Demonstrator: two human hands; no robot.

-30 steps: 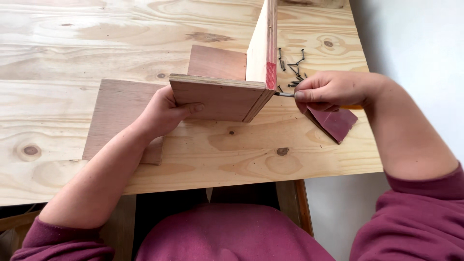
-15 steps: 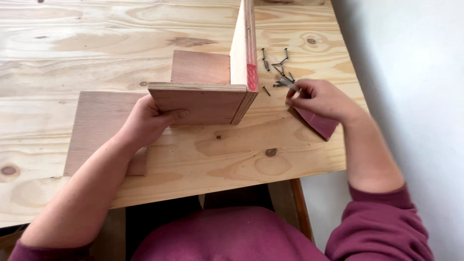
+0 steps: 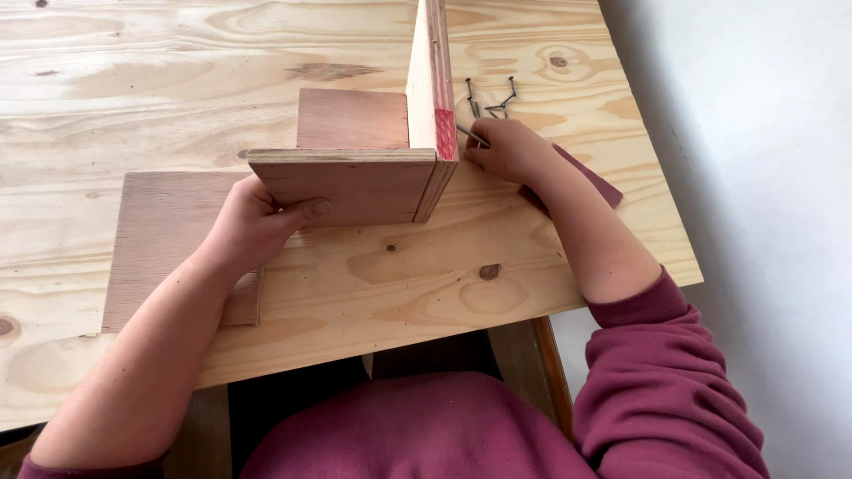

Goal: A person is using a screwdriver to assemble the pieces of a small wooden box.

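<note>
Since a moment ago the right hand (image 3: 506, 151) has moved from the loose nails (image 3: 493, 98) to the upright plywood panel (image 3: 432, 84), pinching one nail (image 3: 473, 135) against it, while the left hand (image 3: 253, 222) still grips the adjoining front panel (image 3: 351, 184).

Your front board (image 3: 351, 186) is a reddish-brown plywood panel standing upright on its long edge, pale ply edge on top. Its right end butts against a taller upright board (image 3: 432, 84), pale-faced with red paint on its near edge, making an L-shaped corner. You've got one thin dark nail (image 3: 473, 136) lying tilted just beside that painted edge. More dark nails (image 3: 493, 98) lie loosely heaped just behind it on the table (image 3: 133, 80).
</note>
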